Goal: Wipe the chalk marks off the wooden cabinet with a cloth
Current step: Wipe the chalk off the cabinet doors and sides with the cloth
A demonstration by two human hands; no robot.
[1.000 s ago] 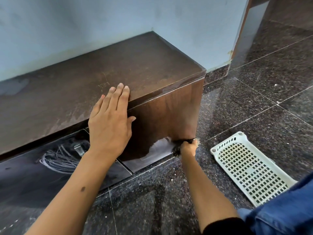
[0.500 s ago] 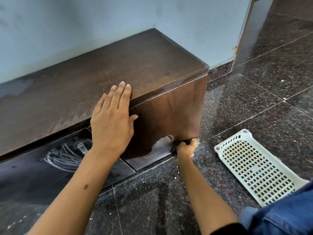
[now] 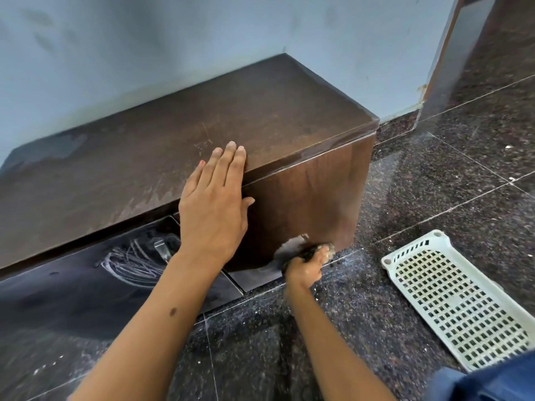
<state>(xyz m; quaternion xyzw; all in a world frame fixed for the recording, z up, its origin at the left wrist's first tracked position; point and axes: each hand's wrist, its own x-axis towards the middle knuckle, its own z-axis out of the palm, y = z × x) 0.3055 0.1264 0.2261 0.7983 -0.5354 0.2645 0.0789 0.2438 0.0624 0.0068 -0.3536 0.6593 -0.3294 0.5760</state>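
A low dark wooden cabinet point(image 3: 202, 125) stands against the pale wall. My left hand point(image 3: 215, 209) lies flat, fingers together, over its top front edge. My right hand point(image 3: 307, 266) is closed around a dark cloth point(image 3: 311, 250) and presses it on the bottom of the right door point(image 3: 307, 198), close to the floor. A whitish smear point(image 3: 289, 246) shows on the door just left of the cloth. White chalk scribbles point(image 3: 131, 260) cover the left door around a small metal handle point(image 3: 160, 248).
A white perforated plastic basket point(image 3: 457, 302) lies on the dark speckled granite floor point(image 3: 434, 175) at the right. Chalk dust is scattered on the floor in front of the cabinet. A blue denim knee point(image 3: 492, 383) fills the bottom right corner. A dark door frame point(image 3: 451, 53) rises at the upper right.
My right hand with the cloth has slid a little to the left along the bottom of the right door. The left hand has stayed on the top edge.
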